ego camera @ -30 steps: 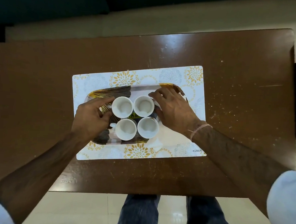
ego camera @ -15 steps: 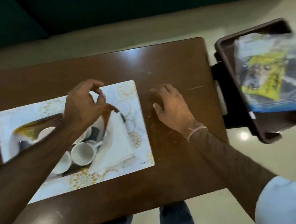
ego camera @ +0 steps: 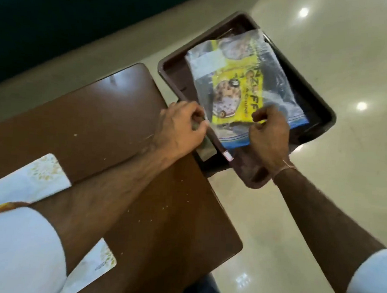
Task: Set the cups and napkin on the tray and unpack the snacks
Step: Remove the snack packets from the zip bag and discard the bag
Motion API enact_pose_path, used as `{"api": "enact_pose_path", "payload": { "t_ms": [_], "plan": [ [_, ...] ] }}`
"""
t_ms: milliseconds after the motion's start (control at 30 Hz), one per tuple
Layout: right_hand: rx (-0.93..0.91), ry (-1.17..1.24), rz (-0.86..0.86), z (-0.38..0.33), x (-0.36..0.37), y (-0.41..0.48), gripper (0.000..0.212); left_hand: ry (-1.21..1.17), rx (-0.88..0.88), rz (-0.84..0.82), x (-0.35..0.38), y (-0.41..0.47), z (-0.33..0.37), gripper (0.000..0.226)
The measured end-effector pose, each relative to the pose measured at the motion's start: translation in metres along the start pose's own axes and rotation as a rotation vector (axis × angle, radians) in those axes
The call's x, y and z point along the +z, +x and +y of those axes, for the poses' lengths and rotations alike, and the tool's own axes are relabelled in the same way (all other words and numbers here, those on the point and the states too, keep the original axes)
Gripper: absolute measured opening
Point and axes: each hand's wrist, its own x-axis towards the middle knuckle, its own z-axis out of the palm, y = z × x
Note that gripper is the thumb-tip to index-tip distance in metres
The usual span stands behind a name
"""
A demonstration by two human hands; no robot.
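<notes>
A: We see the snack bag [ego camera: 243, 90] lying flat in a dark brown plastic tray [ego camera: 170, 71] with a raised rim, just off the right edge of the tabletop [ego camera: 94, 115]. The bag is clear, crinkly film with a yellow printed pack inside and a blue strip along its near edge.

B: And our hands?

A: The left hand [ego camera: 180, 128] is curled at the bag's near-left corner, fingers drawn together, right over the tray's rim; we cannot tell whether it really grips the film. The right hand [ego camera: 270, 135] is curled at the blue edge, thumb and fingers pinching the bag there.

B: Room to move?

A: Glossy pale floor [ego camera: 344, 178] lies open right of the tray. The tabletop is smooth brown wood with rounded corners, speckled with crumbs, bare between the hands and the mat [ego camera: 38, 177]. The white, gold-patterned mat sits at the lower left, partly under our left sleeve [ego camera: 16, 253].
</notes>
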Motion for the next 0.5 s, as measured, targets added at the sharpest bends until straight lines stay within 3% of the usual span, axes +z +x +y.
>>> {"api": "enact_pose_path", "payload": {
  "t_ms": [133, 267, 367, 500],
  "plan": [
    [0.283, 0.098, 0.126, 0.035, -0.016, 0.017, 0.011, 0.177, 0.184, -0.073, 0.047, 0.024, 0.051, 0.052],
    [0.560, 0.302, 0.180, 0.056, -0.021, 0.019, 0.016, 0.450, 0.269, -0.212, 0.086, 0.032, 0.083, 0.071],
    [0.606, 0.636, 0.092, 0.059, -0.018, 0.017, 0.023, 0.569, 0.240, -0.256, 0.097, 0.037, 0.089, 0.043],
    [0.518, 0.862, 0.046, 0.055, -0.018, 0.021, 0.029, 0.390, 0.172, -0.162, 0.090, 0.041, 0.087, 0.015]
  ]
}}
